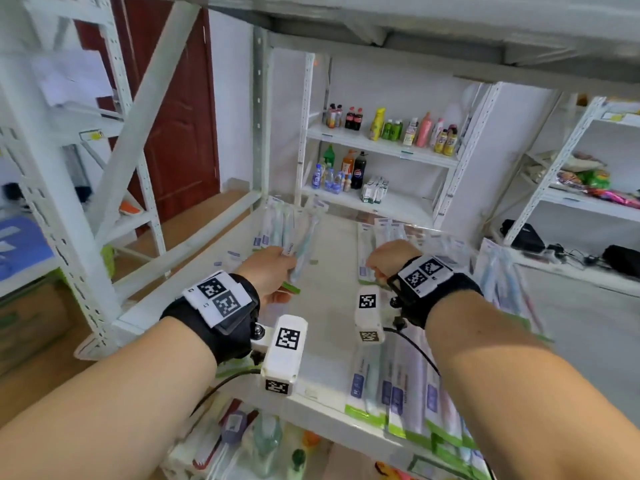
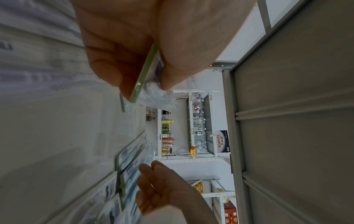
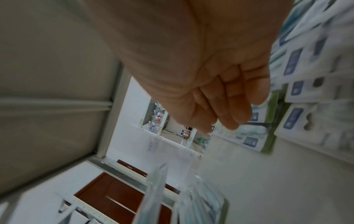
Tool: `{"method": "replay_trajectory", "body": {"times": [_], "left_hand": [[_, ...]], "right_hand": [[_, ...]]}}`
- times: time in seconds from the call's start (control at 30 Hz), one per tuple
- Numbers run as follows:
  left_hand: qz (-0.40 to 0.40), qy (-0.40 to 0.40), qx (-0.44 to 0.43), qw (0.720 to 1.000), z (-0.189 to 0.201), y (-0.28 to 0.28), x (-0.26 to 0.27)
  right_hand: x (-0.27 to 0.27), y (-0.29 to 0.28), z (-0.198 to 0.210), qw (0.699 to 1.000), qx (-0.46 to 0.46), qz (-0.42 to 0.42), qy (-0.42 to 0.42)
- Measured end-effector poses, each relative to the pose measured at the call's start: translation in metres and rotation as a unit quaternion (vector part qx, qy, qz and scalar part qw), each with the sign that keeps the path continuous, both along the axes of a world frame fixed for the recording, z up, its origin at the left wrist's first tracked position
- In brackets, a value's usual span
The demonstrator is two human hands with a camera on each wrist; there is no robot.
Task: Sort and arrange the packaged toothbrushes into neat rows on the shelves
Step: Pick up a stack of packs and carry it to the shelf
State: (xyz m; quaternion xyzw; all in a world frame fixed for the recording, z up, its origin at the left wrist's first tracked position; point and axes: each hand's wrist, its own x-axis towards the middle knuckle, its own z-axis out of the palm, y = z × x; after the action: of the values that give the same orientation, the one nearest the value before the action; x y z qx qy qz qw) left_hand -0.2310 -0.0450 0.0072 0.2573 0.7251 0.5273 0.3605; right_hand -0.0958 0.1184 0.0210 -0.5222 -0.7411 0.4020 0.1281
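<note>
My left hand (image 1: 273, 271) pinches a small bunch of packaged toothbrushes (image 1: 301, 244) by their green-edged card end, above the white shelf (image 1: 329, 306). The left wrist view shows thumb and fingers clamped on the green card edge of those toothbrush packs (image 2: 145, 78). My right hand (image 1: 388, 259) hovers just right of them with its fingers loosely curled downward and nothing in it. In the right wrist view the right hand (image 3: 220, 106) hangs relaxed over the shelf. A neat row of packs (image 1: 408, 393) lies along the front right, and more packs (image 1: 384, 230) lie farther back.
A grey upright post (image 1: 258, 116) stands at the shelf's back left, and the shelf above (image 1: 415, 15) hangs low overhead. Mixed goods lie on the lower shelf (image 1: 263, 441). Drink bottles (image 1: 391, 133) fill a distant rack. A red door (image 1: 180, 116) is at left.
</note>
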Motion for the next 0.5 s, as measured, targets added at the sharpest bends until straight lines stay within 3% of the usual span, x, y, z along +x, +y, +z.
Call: {"method": "replay_trajectory", "body": {"times": [0.07,0.17,0.27,0.5], "left_hand": [[-0.002,0.008,-0.009,1.0,-0.001,0.004,-0.009],[0.0,0.016,-0.013,1.0,-0.002,0.01,-0.019],[0.002,0.012,-0.02,1.0,-0.002,0.013,-0.025],[0.006,0.011,-0.03,0.999,-0.007,0.014,-0.039]], "right_hand": [[-0.013,0.011,-0.009,1.0,0.019,-0.006,-0.018],[-0.03,0.026,-0.023,0.986,0.079,0.047,-0.143],[-0.04,0.028,-0.018,0.995,0.059,0.0,-0.081],[-0.049,0.044,-0.023,0.979,0.075,0.053,-0.184]]}}
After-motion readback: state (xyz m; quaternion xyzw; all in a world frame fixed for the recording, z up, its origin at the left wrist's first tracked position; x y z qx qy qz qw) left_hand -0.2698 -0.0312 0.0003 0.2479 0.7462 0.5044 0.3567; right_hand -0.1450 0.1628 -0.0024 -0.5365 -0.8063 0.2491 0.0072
